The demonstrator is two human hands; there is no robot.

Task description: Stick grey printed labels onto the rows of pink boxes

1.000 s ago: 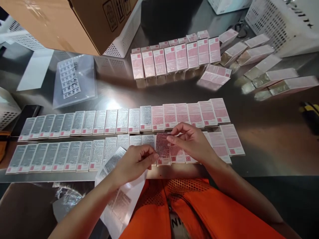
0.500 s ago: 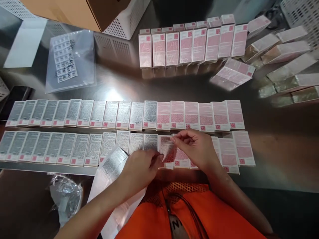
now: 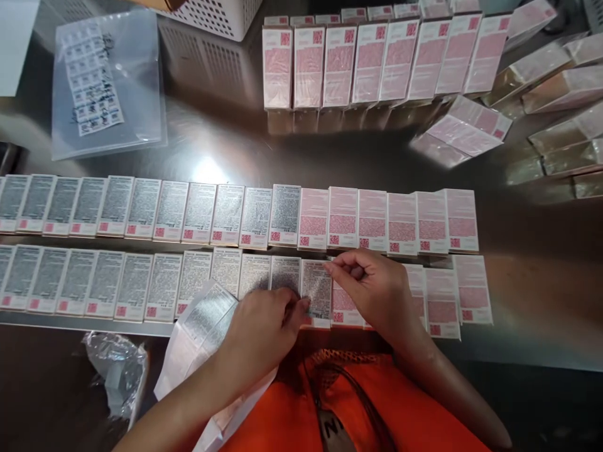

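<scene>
A clear sticker label with dense black print lies against the face of a small pink and white box in the near row. My left hand pinches its lower left edge between thumb and finger. At the top right corner, my right hand grips it with thumb and forefinger, the other fingers curled. Under my left wrist hangs a sheet of labels on white backing; whether the left fingers also hold it is hidden. Black-printed boxes run leftward, and pink-printed boxes stand to the right, partly behind my right hand.
A second row of boxes lies just beyond. Farther back stand wrapped packs, with more tilted at right. A plastic sleeve holding small printed labels lies back left, near a white basket. Crumpled clear wrap sits below the table edge.
The label, tilted and glossy before, now lies flatter over the box, its black print plain. Both hands keep their pinch. The view has shifted closer and to the right.
</scene>
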